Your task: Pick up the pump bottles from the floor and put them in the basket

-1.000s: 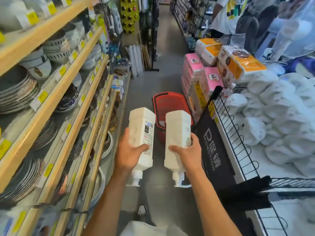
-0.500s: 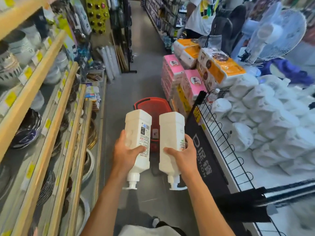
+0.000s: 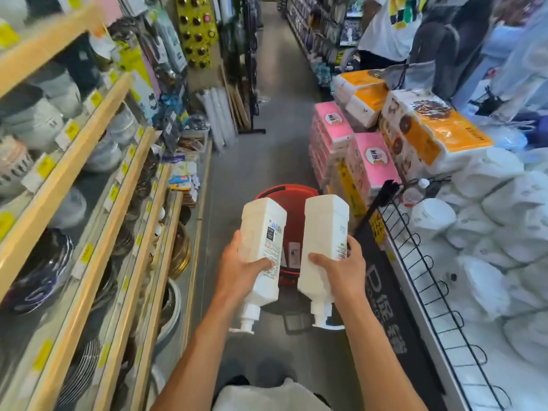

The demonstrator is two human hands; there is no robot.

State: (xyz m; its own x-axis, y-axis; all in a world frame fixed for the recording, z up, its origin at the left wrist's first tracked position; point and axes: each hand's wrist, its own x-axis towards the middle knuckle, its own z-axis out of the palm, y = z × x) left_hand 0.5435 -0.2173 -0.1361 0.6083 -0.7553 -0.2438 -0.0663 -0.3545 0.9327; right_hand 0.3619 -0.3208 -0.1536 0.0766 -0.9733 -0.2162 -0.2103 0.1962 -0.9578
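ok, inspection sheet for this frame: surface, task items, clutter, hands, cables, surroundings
Surface: grey aisle floor; red basket stands on it just ahead.
Job's things: left bottle and right bottle, both white, held off the floor with pump ends toward the person, not yet in the basket.
Clutter: pink tissue packs stacked right of the basket.
Grippers: left hand grips the left bottle; right hand grips the right bottle.
Cables: nothing seen.
Surroundings: dish shelves on the left; wire bin of white packs on the right; another person down the aisle.
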